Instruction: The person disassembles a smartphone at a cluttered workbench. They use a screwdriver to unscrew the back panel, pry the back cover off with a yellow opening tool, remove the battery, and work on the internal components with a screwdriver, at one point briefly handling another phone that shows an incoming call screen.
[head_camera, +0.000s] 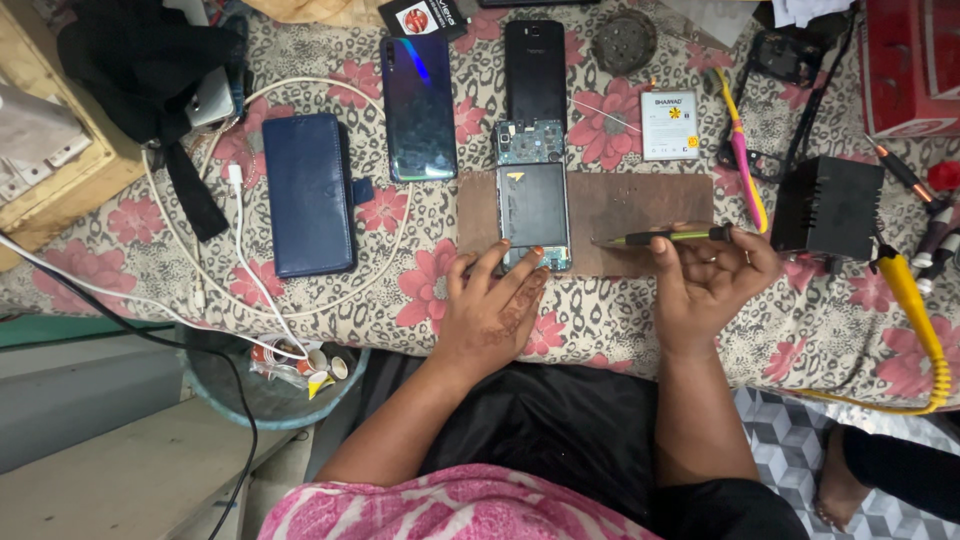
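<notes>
An opened phone (533, 198) with its back cover off lies on a brown mat (640, 205) on the flowered table (600, 320); its circuit board shows at the far end. My left hand (492, 305) rests flat on the table, fingertips touching the phone's near end. My right hand (712, 275) holds a slim green-and-black screwdriver (665, 238) pointing left, its tip just right of the phone. A white phone battery (670, 125) lies beyond the mat.
A blue back cover (418, 105), a black phone (534, 68) and a dark blue wallet case (308, 192) lie at the far left. White cables (240, 230), a black box (826, 207), a yellow soldering iron (912, 300), a pink tool (745, 165) surround them. A bin (270, 390) stands below.
</notes>
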